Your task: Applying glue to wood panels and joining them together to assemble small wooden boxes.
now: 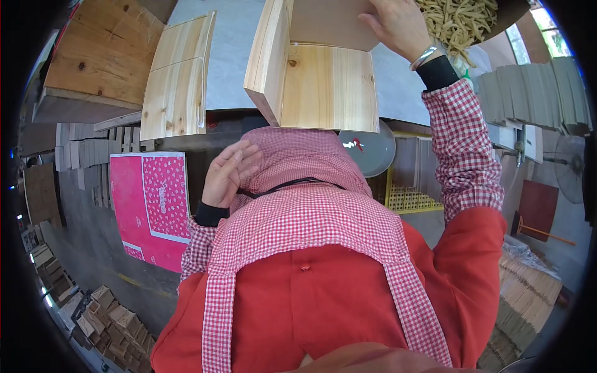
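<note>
Overlapping the brown panel (329,25), your right hand (398,25): fingertips cropped, grip impossible to tell. Left hand (230,173): empty, fingers loosely apart, by your apron (305,214). Wooden box (329,87): ahead of you, near side at the edge of the table (230,74). Likely risk: a one-handed pull, left side unsupported, could drag it off.

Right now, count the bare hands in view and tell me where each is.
2: the left hand at the left edge of the checked apron, and the right hand at the picture's top, by the joined wooden panels. No others show.
</note>
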`<state>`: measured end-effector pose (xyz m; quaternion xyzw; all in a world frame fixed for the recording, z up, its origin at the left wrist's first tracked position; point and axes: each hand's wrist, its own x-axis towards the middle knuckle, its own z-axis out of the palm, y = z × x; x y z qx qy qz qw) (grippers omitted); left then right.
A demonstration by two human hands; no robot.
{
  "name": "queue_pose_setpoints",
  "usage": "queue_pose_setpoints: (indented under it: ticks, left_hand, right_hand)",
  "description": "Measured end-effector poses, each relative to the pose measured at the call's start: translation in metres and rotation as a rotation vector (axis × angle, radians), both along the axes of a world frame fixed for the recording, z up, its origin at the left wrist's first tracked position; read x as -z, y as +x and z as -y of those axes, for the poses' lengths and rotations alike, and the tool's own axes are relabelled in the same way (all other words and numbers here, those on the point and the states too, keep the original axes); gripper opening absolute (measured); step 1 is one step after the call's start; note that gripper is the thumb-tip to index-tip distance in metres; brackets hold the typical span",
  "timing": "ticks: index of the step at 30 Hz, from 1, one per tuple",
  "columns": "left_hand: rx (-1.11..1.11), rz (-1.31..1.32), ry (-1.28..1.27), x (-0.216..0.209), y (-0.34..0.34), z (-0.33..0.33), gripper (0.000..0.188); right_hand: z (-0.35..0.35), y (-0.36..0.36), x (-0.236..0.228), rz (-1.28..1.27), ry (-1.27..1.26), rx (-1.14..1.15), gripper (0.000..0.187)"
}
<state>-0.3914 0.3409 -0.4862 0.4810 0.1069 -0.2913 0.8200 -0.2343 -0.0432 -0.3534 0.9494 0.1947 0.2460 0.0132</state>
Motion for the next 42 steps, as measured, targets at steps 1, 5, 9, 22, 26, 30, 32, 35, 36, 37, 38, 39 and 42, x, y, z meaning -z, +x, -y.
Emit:
queue_pose_setpoints:
  ticks: [1, 5, 9, 22, 26, 30, 32, 35, 36, 37, 38, 39, 42]
  left_hand:
    - [-0.004, 0.018, 0.016, -0.003, 0.005, 0.001, 0.036]
    - [-0.003, 0.142, 0.047, -0.028, 0.035, 0.008, 0.034]
    - [-0.005, 0.314, 0.115, -0.052, 0.064, 0.018, 0.034]
    - [0.007, 0.427, 0.215, -0.101, 0.119, 0.059, 0.044]
    - [0.084, 0.466, 0.170, -0.111, 0.151, 0.070, 0.054]
    - [0.252, 0.404, 0.154, -0.121, 0.169, 0.093, 0.062]
    - [0.326, 0.449, 0.236, -0.134, 0.163, 0.111, 0.064]
    - [0.389, 0.495, 0.292, -0.142, 0.161, 0.115, 0.067]
    - [0.418, 0.508, 0.300, -0.142, 0.161, 0.114, 0.068]
    - [0.448, 0.518, 0.307, -0.142, 0.162, 0.114, 0.069]
    - [0.444, 0.526, 0.311, -0.142, 0.161, 0.114, 0.069]
    - [0.445, 0.513, 0.296, -0.142, 0.160, 0.113, 0.070]
    - [0.439, 0.496, 0.270, -0.142, 0.159, 0.112, 0.072]
  right_hand:
    - [0.001, 0.001, 0.000, -0.021, 0.004, 0.005, 0.026]
    - [0.002, 0.003, -0.002, -0.089, 0.019, 0.021, 0.026]
    - [0.005, 0.005, 0.000, -0.129, 0.036, 0.019, 0.026]
    - [0.006, 0.010, -0.007, -0.174, 0.004, 0.002, 0.029]
    - [-0.001, 0.010, -0.007, -0.193, 0.030, 0.014, 0.026]
    - [0.005, 0.016, 0.015, -0.080, 0.033, 0.040, 0.028]
    - [0.011, 0.016, 0.021, -0.019, 0.025, 0.050, 0.030]
    - [0.011, 0.010, 0.019, -0.030, 0.016, 0.060, 0.031]
    - [0.011, 0.009, 0.018, -0.019, 0.018, 0.058, 0.031]
    - [0.010, 0.009, 0.017, -0.024, 0.017, 0.055, 0.031]
    - [0.009, 0.007, 0.017, -0.030, 0.015, 0.053, 0.031]
    - [0.009, 0.006, 0.017, -0.038, 0.013, 0.050, 0.031]
    - [0.008, 0.005, 0.017, -0.034, 0.025, 0.019, 0.031]
